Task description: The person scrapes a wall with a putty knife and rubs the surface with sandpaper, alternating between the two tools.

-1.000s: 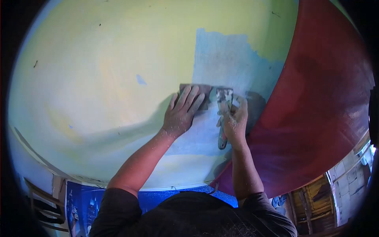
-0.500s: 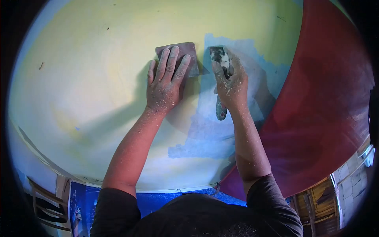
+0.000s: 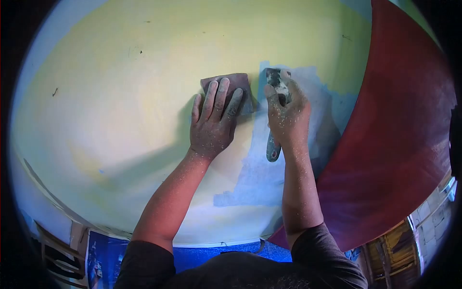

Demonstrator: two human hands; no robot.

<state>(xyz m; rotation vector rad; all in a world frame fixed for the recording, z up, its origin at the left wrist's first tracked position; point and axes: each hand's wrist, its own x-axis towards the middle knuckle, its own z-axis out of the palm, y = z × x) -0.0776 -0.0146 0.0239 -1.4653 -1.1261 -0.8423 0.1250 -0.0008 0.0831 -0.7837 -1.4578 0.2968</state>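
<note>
A brownish sheet of sandpaper (image 3: 240, 84) lies against the pale yellow-green surface (image 3: 134, 96), pressed there by my left hand (image 3: 211, 127). The fingers are spread across the sheet, and its upper and right edges show. Just to the right, my right hand (image 3: 291, 113) grips a putty knife (image 3: 273, 149), with thumb and fingers up near its whitish, smeared blade. The handle points down below the palm. Behind that hand is a light blue patch (image 3: 252, 176) on the surface. Pale dust and flecks cover both hands and forearms.
A large dark red section (image 3: 385, 154) curves down the right side. Blue material (image 3: 192, 255) shows below the surface's bottom edge. Wooden slats (image 3: 60, 260) stand at lower left, and a brownish wooden structure (image 3: 397, 248) is at lower right. Several small dark marks dot the surface.
The whole view has shifted, so surface and hands appear lower and further right. Against the surface, my left hand and the sandpaper stay nearly put; the putty knife leans slightly more to the right.
</note>
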